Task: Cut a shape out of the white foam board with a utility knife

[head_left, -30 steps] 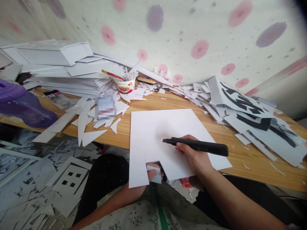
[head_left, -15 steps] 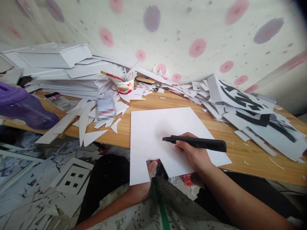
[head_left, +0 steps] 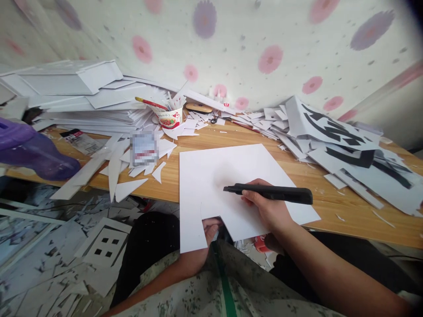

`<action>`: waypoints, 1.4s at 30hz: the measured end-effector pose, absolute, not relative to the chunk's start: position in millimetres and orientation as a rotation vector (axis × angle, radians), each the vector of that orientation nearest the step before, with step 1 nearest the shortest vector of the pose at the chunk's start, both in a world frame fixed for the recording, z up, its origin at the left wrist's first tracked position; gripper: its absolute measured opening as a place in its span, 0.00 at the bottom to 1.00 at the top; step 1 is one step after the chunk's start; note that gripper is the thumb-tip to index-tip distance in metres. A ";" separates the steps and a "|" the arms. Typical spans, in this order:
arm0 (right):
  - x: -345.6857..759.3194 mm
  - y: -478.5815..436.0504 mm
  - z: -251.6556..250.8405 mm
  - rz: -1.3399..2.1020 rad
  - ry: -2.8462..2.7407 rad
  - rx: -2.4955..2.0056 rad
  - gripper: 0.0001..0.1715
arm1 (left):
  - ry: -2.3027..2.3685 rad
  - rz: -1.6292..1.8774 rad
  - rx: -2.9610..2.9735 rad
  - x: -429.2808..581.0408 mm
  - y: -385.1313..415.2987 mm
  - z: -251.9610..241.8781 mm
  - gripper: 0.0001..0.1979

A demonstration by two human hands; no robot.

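A large white board [head_left: 218,176] lies on the wooden table [head_left: 346,211] and hangs over its near edge, with a notch cut out of that edge. My right hand [head_left: 264,209] rests on the board, closed round a long black utility knife [head_left: 274,193] whose tip points left, just above the surface. My left hand [head_left: 209,226] is below the table edge at the notch. Its fingers curl up against the board's cut edge, and most of the hand is hidden under the board.
Stacked white boards [head_left: 82,97] fill the back left, beside a paper cup [head_left: 169,116] of pens. Sheets with black shapes [head_left: 346,145] pile up at the right. A purple object [head_left: 33,152] lies at the far left. White offcuts [head_left: 132,163] litter the table and the floor [head_left: 66,264].
A second ago my left hand held a small white cut-out piece at the notch; that piece is gone from view. The knife hand has barely moved.
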State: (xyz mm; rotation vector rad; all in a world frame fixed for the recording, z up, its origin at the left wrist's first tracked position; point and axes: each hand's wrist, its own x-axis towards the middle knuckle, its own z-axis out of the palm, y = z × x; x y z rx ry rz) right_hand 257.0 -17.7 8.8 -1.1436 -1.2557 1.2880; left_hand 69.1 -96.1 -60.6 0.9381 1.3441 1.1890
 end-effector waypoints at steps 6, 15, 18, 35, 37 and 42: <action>256.2 -16.9 7.7 1.271 -1.262 -1.152 0.10 | 1.238 1.234 0.881 71.5 -94.3 -69.6 0.16; 256.8 -18.1 11.2 1.281 -1.274 -1.156 0.08 | 0.985 1.422 0.643 100.3 -82.1 -52.5 0.20; 256.8 -18.2 10.7 1.288 -1.274 -1.145 0.08 | 0.930 1.432 0.592 101.3 -81.8 -49.7 0.20; 258.6 -16.9 4.9 1.298 -1.262 -1.125 0.07 | 0.731 1.429 0.406 103.4 -86.5 -54.9 0.18; 259.0 -16.7 4.4 1.307 -1.259 -1.118 0.07 | 0.822 1.429 0.492 100.0 -88.2 -57.9 0.11; 260.6 -16.4 3.9 1.320 -1.266 -1.111 0.07 | 1.094 1.420 0.658 81.4 -93.5 -69.4 0.09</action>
